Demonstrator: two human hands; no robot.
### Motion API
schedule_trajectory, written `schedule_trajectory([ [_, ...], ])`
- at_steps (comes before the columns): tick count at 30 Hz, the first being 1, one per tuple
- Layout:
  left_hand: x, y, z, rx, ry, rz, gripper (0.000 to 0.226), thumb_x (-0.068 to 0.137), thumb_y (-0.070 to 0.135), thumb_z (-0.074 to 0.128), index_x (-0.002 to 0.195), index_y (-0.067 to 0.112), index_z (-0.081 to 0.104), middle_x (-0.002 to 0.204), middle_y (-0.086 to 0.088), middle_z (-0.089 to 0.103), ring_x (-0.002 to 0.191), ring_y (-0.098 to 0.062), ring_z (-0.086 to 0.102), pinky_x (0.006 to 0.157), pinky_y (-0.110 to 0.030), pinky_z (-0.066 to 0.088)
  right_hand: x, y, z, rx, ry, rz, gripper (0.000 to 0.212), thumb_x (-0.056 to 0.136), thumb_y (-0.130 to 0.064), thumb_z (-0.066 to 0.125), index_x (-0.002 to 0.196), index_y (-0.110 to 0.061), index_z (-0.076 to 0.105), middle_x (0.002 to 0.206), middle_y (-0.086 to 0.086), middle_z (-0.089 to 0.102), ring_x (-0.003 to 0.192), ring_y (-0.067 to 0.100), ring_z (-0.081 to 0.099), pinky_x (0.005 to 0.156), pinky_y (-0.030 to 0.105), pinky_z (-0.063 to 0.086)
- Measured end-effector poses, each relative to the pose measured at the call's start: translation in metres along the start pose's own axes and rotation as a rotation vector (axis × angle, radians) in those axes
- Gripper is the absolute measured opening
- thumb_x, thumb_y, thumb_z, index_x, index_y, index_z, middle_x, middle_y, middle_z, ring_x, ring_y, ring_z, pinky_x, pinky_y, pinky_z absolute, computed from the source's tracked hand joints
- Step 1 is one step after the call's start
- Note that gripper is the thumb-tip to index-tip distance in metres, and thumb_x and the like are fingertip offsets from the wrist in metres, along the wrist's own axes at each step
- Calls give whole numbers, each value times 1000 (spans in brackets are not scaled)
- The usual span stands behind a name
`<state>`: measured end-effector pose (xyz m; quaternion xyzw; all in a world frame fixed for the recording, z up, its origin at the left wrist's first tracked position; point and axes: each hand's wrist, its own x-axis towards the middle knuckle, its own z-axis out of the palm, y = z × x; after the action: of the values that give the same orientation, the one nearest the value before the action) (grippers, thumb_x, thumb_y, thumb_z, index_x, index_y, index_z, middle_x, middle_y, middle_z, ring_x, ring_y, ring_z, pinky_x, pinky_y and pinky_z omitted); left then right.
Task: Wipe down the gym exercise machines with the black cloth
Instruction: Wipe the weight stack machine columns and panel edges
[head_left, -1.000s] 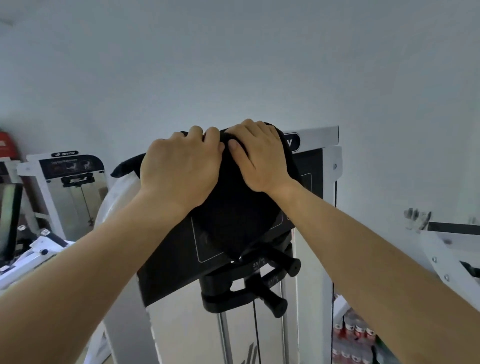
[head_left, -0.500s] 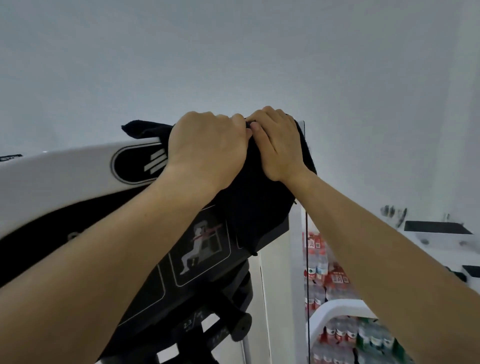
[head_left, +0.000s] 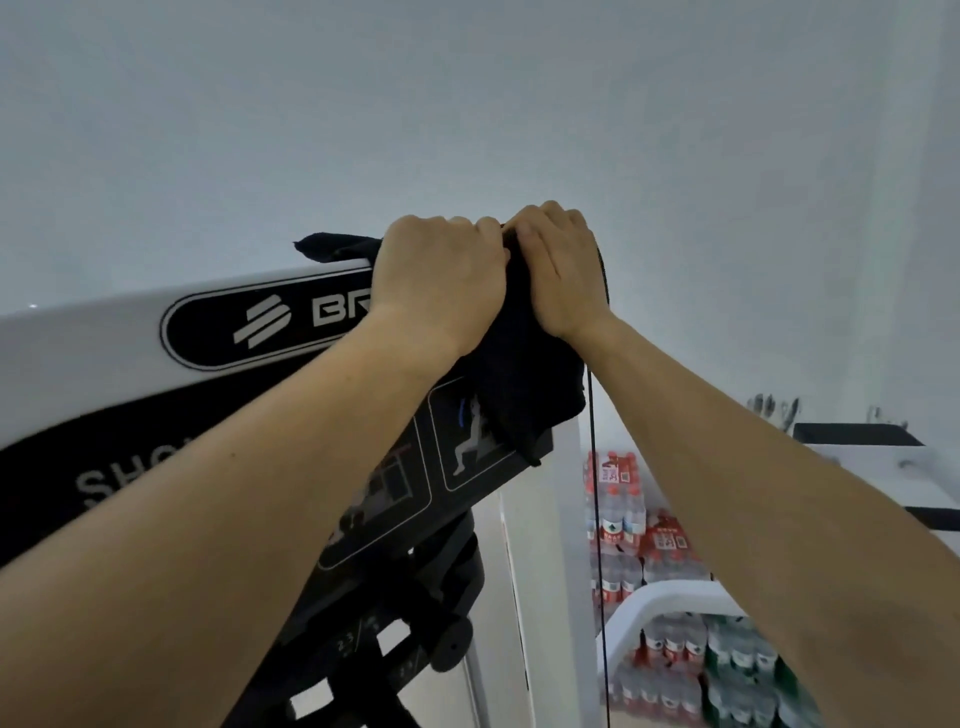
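Two hands press a black cloth on the top right end of a gym machine, under a plain pale wall.

The left hand and the right hand sit side by side, fingers curled down and gripping the black cloth, which hangs over the machine's white top cover and its black instruction panel. To the right, stacked water bottle packs stand low against the pale wall. Compared with half a second ago, the view is nearer the machine, so the logo plate shows more letters, and the hands are at the same right end.
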<state>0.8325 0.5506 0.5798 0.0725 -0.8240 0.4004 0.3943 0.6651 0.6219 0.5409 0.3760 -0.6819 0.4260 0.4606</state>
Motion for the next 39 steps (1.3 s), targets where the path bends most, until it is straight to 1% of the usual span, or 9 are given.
schedule_trajectory([
  [7,-90,-77,-31,20,28,-62,40,108,37,16,104,13,47,75,0,38,50,-16,20,47,-30,9,-31,-113,6,-2,10,-144,46,104,-32,20,102,-13,62,93,0,57,85,22,50,87,43,39],
  [14,-182,-153,-60,-73,12,-161,39,108,37,19,109,13,50,80,0,44,58,-21,37,47,-29,12,-62,-240,15,4,66,-203,41,103,-30,26,104,-12,63,97,1,60,87,22,50,86,41,40],
  [16,-206,-173,-60,-277,6,-248,38,108,38,23,123,15,50,99,-3,60,68,-28,50,53,-32,28,-71,-271,18,-4,74,-198,43,103,-31,26,106,-12,64,100,2,61,90,23,52,88,42,40],
  [18,-228,-191,-56,-636,-55,-283,40,108,37,29,142,23,44,133,1,59,103,-31,59,75,-35,40,-78,-298,21,-7,73,-192,45,103,-33,26,109,-12,64,105,3,62,94,25,53,91,43,40],
  [20,-252,-199,-49,-938,-44,-259,44,107,31,35,150,25,38,150,5,47,129,-19,47,95,-29,37,-88,-321,23,-9,79,-201,45,102,-33,27,111,-10,64,110,5,62,100,26,53,94,45,39],
  [24,-291,-198,-31,-1212,119,-239,53,101,24,37,153,15,37,159,-1,38,147,-15,31,122,-36,24,-116,-361,32,24,89,-188,46,103,-30,29,125,-5,61,133,10,57,129,31,46,111,49,33],
  [31,-345,-179,-10,-1320,237,-340,54,104,34,32,156,21,31,165,2,25,154,-15,17,125,-45,17,-174,-400,38,164,-16,-61,60,103,-29,29,155,-1,24,165,19,13,154,31,9,125,38,5],
  [35,-367,-172,-7,-1328,201,-353,55,106,28,35,158,27,19,166,12,12,155,-8,4,126,-42,12,-203,-403,42,105,-71,-7,61,104,-31,27,157,-4,15,166,17,6,155,29,4,125,38,4],
  [39,-392,-166,-10,-1286,140,-372,60,106,26,40,159,30,13,167,13,6,154,-5,-1,125,-27,11,-231,-396,39,2,-158,-62,59,106,-32,25,158,-5,11,166,19,5,154,32,5,126,46,9],
])
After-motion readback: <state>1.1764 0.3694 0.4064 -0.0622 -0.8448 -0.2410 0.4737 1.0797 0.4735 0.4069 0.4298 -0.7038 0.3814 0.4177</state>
